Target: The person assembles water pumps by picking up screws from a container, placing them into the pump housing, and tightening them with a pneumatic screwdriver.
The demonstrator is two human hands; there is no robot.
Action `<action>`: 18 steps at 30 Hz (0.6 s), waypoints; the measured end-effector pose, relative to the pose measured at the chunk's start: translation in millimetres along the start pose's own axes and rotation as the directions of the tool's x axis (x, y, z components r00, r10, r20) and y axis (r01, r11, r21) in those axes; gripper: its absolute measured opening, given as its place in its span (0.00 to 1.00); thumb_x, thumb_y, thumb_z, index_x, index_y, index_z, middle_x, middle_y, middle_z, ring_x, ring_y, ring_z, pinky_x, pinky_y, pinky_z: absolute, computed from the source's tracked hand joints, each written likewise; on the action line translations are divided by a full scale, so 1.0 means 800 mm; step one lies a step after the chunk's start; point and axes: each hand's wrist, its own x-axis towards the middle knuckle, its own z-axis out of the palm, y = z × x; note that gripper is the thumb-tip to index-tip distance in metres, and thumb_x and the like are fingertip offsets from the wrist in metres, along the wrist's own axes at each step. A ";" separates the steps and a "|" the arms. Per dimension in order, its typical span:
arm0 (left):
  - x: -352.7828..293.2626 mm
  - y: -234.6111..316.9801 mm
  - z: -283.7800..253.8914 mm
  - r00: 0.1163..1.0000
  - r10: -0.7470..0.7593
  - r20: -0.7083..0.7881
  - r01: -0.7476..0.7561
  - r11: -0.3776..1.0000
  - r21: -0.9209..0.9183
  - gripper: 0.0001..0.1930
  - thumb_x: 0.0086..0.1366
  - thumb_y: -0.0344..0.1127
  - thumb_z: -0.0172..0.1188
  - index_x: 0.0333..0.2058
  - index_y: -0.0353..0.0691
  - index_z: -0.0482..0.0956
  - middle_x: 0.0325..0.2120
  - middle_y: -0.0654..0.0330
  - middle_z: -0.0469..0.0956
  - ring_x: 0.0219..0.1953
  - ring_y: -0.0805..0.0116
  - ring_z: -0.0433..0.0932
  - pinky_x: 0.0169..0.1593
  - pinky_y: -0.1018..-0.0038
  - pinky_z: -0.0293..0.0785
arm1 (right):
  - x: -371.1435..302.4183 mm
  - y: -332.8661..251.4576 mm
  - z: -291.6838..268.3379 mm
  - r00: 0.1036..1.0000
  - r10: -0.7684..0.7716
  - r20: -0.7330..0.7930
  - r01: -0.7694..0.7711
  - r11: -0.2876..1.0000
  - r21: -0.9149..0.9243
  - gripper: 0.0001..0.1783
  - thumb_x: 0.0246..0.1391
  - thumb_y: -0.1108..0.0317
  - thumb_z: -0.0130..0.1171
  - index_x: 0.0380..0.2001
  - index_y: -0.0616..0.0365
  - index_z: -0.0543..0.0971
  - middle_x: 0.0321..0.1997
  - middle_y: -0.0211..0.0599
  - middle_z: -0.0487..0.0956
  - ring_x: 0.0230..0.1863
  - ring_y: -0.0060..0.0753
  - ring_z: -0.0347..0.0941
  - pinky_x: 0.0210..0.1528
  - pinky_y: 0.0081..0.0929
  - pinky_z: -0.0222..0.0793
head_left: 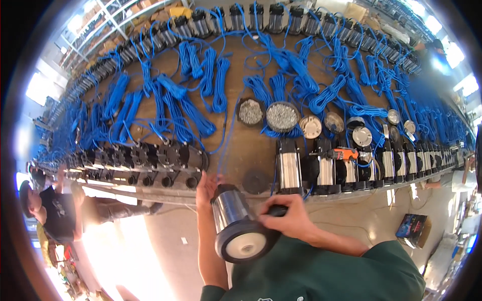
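Observation:
A pump point(232, 208) with a shiny metal barrel is tilted in front of me, off the table edge. Its black-rimmed end with a white round disc faces back toward my body. My left hand point(205, 189) is at the pump's far end, thumb up and fingers partly hidden behind it. My right hand point(290, 216) is closed round the black stub that juts from the pump's side near the rimmed end. Just beyond, a dark round disc point(256, 181) lies on the table edge, and a blue cable runs up behind the pump.
Black pumps point(173, 156) line the table's near edge at left, metal-barrelled ones point(289, 165) at right. An orange power tool point(345, 153) rests on the right row. Two tubs of small metal parts point(282, 117) stand among blue cable bundles point(220, 85). A co-worker point(55, 210) is at left.

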 end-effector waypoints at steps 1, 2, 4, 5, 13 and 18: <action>0.008 -0.002 0.006 0.996 0.053 -0.076 -0.059 0.995 -0.077 0.28 0.71 0.53 0.46 0.52 0.31 0.72 0.27 0.64 0.73 0.22 0.73 0.65 0.31 0.76 0.66 | -0.006 0.009 -0.014 0.994 0.091 -0.052 -0.087 0.994 0.070 0.09 0.40 0.70 0.65 0.26 0.64 0.80 0.26 0.31 0.79 0.29 0.19 0.73 0.35 0.19 0.69; -0.005 0.012 0.010 0.966 -0.069 0.249 0.145 0.942 -0.302 0.14 0.70 0.40 0.51 0.45 0.34 0.74 0.25 0.63 0.70 0.25 0.72 0.66 0.39 0.72 0.73 | -0.011 0.013 -0.027 0.978 0.182 -0.099 -0.167 0.976 0.141 0.08 0.41 0.71 0.65 0.26 0.64 0.80 0.27 0.31 0.79 0.29 0.19 0.73 0.34 0.19 0.69; -0.003 -0.012 -0.010 0.998 -0.046 0.039 0.051 0.990 -0.131 0.11 0.69 0.37 0.52 0.41 0.34 0.74 0.21 0.67 0.61 0.22 0.74 0.62 0.36 0.73 0.72 | -0.006 0.038 -0.035 0.933 0.312 -0.180 -0.205 0.871 0.447 0.06 0.42 0.75 0.62 0.27 0.64 0.79 0.27 0.32 0.79 0.29 0.20 0.73 0.32 0.19 0.68; -0.004 -0.029 0.010 0.996 0.028 -0.079 -0.036 0.995 -0.094 0.10 0.69 0.38 0.53 0.33 0.36 0.73 0.16 0.68 0.62 0.20 0.73 0.63 0.34 0.72 0.66 | -0.003 0.054 -0.038 0.908 0.353 -0.227 -0.208 0.849 0.486 0.05 0.42 0.77 0.61 0.26 0.64 0.78 0.26 0.32 0.78 0.28 0.21 0.73 0.32 0.19 0.68; 0.031 -0.110 -0.016 0.978 0.165 -0.129 -0.011 0.655 0.756 0.12 0.65 0.36 0.54 0.30 0.33 0.80 0.23 0.54 0.79 0.27 0.63 0.77 0.35 0.69 0.71 | 0.032 0.104 -0.018 0.759 0.485 -0.435 -0.265 0.840 0.474 0.03 0.47 0.76 0.56 0.28 0.63 0.76 0.27 0.31 0.76 0.27 0.23 0.72 0.32 0.20 0.68; 0.043 -0.111 0.008 0.977 0.214 0.004 -0.059 0.251 0.966 0.12 0.59 0.39 0.58 0.24 0.35 0.79 0.23 0.48 0.79 0.31 0.48 0.79 0.36 0.56 0.73 | 0.043 0.110 -0.022 0.717 0.466 -0.519 -0.258 0.868 0.423 0.04 0.47 0.77 0.58 0.28 0.65 0.77 0.27 0.33 0.77 0.28 0.22 0.72 0.33 0.18 0.69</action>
